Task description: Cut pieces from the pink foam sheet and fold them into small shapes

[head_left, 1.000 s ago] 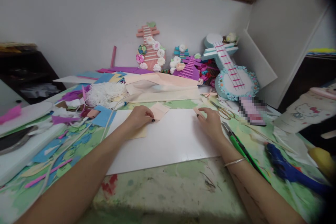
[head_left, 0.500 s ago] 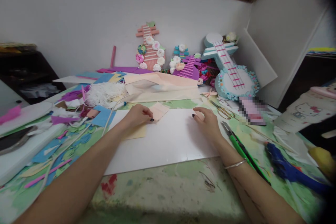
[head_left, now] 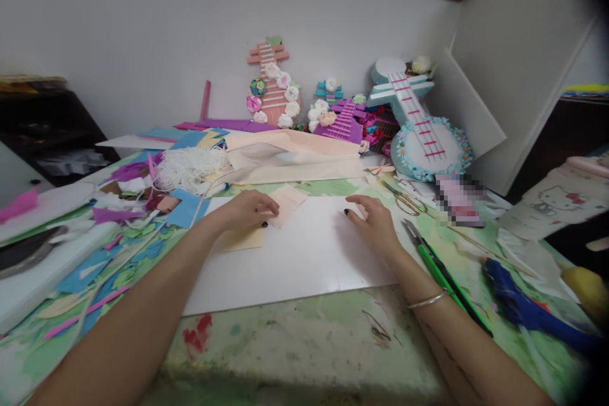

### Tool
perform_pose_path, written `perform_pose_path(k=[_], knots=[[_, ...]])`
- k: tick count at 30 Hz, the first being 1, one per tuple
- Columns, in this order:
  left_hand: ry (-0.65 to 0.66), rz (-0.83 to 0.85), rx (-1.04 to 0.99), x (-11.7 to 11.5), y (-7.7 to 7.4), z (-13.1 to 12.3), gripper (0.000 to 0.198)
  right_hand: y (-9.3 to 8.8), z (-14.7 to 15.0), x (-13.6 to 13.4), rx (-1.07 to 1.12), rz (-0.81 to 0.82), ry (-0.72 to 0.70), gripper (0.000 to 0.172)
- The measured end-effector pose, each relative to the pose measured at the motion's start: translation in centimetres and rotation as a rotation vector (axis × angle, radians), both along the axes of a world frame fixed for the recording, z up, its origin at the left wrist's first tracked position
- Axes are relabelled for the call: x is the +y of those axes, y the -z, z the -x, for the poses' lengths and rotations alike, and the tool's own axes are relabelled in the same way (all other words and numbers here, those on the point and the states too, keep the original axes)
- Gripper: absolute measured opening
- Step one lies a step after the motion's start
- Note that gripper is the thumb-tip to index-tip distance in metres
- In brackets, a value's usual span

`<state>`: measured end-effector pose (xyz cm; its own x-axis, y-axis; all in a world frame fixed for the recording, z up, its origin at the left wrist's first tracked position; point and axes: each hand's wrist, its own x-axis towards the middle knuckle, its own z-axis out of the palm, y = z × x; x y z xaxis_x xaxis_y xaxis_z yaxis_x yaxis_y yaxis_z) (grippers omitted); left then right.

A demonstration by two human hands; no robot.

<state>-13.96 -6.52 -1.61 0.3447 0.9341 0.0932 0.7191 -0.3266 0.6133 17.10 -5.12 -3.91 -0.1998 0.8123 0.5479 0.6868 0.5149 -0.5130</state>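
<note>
A white board (head_left: 304,254) lies flat on the paint-stained green table. My left hand (head_left: 252,208) is over its left part, thumb and fingertips apart, beside a pale pink paper piece (head_left: 288,204) that lies at its fingertips. Partly under that hand is a yellow paper square (head_left: 245,239). Over the board's right part, my right hand (head_left: 372,217) is curved with thumb and fingers apart and nothing between them. A green utility knife (head_left: 440,273) lies just right of my right wrist, and gold-handled scissors (head_left: 404,198) rest behind it.
Blue glue gun (head_left: 518,304) and phone (head_left: 459,200) lie at the right. Cream paper sheets (head_left: 295,165) stretch behind the board. White shredded strands (head_left: 190,169) and coloured scraps cover the left. Flower-decorated instrument models, one a blue-white (head_left: 431,146), lean at the back wall.
My left hand's thumb and fingers have spread, and it no longer pinches at the pink paper's edge. My right hand has opened a little; the pink bit seen by its fingers no longer shows.
</note>
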Motion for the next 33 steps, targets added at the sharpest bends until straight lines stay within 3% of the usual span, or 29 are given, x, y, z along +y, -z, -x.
perform_pose_path(k=[19, 24, 29, 33], knots=[[-0.076, 0.11, -0.128, 0.5, 0.2, 0.1, 0.016, -0.1, 0.2, -0.2, -0.001, 0.01, -0.032, 0.026], [-0.179, 0.083, -0.219, 0.3, -0.3, -0.1, 0.02, -0.2, 0.3, -0.4, -0.016, 0.0, -0.031, 0.025], [-0.174, 0.059, -0.322, -0.2, -1.1, -0.5, 0.022, -0.4, 0.4, -0.6, -0.025, -0.02, -0.071, 0.025], [-0.319, 0.05, -0.265, -0.2, -1.0, -0.6, 0.023, -0.3, 0.4, -0.6, -0.037, -0.021, -0.104, 0.026]])
